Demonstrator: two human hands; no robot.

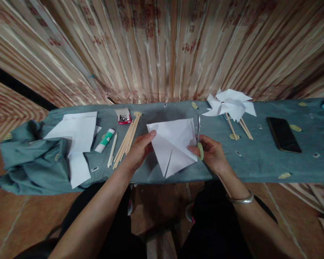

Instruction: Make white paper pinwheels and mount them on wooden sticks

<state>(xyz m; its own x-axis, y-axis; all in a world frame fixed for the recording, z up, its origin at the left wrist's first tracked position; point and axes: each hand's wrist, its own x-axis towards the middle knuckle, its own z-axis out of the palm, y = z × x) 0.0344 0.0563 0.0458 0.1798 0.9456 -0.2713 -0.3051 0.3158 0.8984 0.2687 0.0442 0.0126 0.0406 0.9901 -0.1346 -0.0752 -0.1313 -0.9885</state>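
Note:
A white square of paper (178,135) is held up over the cloth-covered table, with fold creases and one slit running inward from its near corner. My left hand (142,147) pinches its left edge, thumb on top. At the right edge, my right hand (212,151) has its thumb on the paper and also holds a pair of scissors (200,151). The scissors have a pale green handle, and their blades point away from me alongside the paper's edge. Most fingers of the left hand are hidden behind the paper.
White paper pieces (82,129), a glue stick (105,140), a white pen (112,150), wooden sticks (128,140) and a small red box of metal pins (123,118) lie left. Right are paper pinwheels (233,104) on sticks and a black phone (283,135). A curtain (156,54) hangs behind.

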